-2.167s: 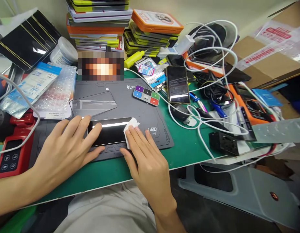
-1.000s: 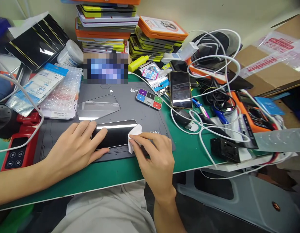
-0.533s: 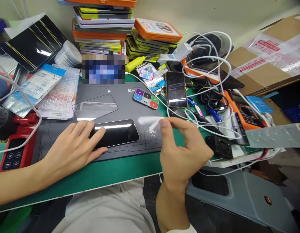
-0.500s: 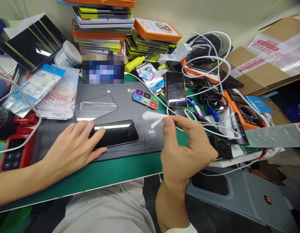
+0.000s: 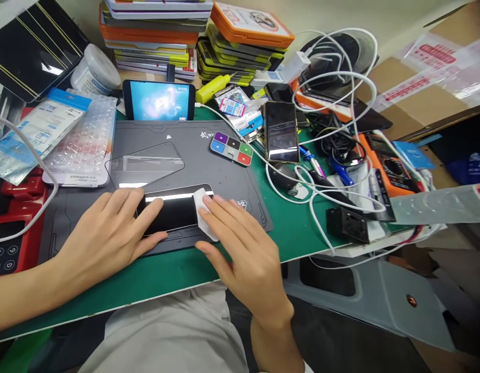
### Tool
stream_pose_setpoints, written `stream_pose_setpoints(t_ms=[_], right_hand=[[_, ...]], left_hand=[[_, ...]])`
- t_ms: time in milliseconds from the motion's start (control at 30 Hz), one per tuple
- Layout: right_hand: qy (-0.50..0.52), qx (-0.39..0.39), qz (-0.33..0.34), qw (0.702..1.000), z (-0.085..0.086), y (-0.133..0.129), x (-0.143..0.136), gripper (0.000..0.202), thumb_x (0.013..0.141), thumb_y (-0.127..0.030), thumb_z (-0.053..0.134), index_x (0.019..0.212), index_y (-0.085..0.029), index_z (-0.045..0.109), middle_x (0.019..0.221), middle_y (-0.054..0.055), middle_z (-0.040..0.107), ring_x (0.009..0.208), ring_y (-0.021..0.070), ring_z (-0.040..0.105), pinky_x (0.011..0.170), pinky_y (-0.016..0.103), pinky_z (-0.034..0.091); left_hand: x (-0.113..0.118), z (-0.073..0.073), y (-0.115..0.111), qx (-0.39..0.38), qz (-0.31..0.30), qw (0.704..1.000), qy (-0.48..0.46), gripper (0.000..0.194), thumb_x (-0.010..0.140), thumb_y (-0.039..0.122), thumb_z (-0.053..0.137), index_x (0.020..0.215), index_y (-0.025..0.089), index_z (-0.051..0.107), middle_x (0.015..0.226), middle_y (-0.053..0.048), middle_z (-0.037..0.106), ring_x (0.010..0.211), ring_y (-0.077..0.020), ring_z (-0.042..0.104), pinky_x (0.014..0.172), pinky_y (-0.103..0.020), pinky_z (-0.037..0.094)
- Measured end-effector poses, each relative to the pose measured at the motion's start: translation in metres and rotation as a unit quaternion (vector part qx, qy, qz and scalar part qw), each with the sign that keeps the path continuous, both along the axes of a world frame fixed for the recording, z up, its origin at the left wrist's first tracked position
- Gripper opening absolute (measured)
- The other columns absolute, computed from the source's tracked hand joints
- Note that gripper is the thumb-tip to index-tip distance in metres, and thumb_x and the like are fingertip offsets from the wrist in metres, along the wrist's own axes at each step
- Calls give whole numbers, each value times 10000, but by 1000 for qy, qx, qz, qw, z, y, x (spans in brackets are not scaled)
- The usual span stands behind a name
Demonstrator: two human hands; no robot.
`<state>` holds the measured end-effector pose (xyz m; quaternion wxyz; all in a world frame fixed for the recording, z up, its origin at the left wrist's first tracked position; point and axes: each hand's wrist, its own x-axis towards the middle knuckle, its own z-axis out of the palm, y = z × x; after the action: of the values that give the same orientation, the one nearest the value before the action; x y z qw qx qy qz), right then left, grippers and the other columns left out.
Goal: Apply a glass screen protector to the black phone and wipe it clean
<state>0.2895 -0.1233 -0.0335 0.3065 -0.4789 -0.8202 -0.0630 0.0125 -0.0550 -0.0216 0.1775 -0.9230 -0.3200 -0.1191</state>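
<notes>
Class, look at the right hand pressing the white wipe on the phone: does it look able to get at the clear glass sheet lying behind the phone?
Probably yes. The right hand need only leave the wipe; nothing stands between the phone and the glass sheet.

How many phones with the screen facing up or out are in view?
3: dark phone on the gray mat under both hands; lit phone propped behind the mat; dark phone right of it. Clutter may hide more.

A green-topped workbench (image 5: 302, 233) with a pale edge lies under the hands; a plain cream wall (image 5: 333, 15) rises beyond them, and a grey plastic stool (image 5: 380, 300) stands lower right.
</notes>
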Motion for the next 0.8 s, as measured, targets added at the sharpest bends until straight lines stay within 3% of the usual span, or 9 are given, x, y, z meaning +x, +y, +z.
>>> stream_pose_setpoints(t_ms=[167, 300, 433, 600, 800], right_hand=[[-39, -46, 2, 998, -16, -3, -9, 581, 1227, -388, 633, 1676, -21, 598, 1716, 221, 675, 1674, 318, 608, 1439, 505, 490], [-10, -77, -1, 997, -19, -13, -7, 663, 1259, -427, 529, 1779, -20, 469, 1765, 230, 625, 1734, 314, 523, 1465, 531, 438], [18, -95, -20, 995, -16, 2, -5, 765, 1274, -455, 468, 1875, -32, 256, 1790, 232, 598, 1735, 291, 521, 1465, 503, 433], [9, -90, -41, 995, -16, 22, -8, 768, 1258, -513, 495, 1865, -70, 339, 1796, 223, 595, 1710, 316, 559, 1456, 503, 451], [-15, -85, -45, 995, -20, -13, -9, 871, 1239, -537, 539, 1888, -39, 242, 1808, 255, 564, 1715, 371, 547, 1424, 550, 502]], left_hand=[[0, 0, 0, -15, -6, 1000, -9, 476, 1192, 519, 604, 1414, 107, 687, 1219, -222, 746, 1022, -373, 695, 793, -466, 523], [-2, -2, 0, -23, -3, 1000, 12, 531, 1216, 541, 520, 1472, 92, 643, 1276, -248, 736, 1084, -396, 705, 829, -488, 549], [-3, -3, 0, -52, 10, 999, 7, 534, 1200, 559, 562, 1508, 128, 632, 1326, -244, 727, 1143, -403, 707, 872, -489, 566], [0, -1, 0, -29, 4, 1000, 7, 501, 1201, 538, 567, 1458, 116, 648, 1280, -244, 741, 1097, -392, 724, 845, -483, 572], [1, 1, -1, -4, -7, 1000, 14, 499, 1207, 506, 539, 1421, 69, 651, 1256, -274, 750, 1028, -397, 731, 763, -476, 568]])
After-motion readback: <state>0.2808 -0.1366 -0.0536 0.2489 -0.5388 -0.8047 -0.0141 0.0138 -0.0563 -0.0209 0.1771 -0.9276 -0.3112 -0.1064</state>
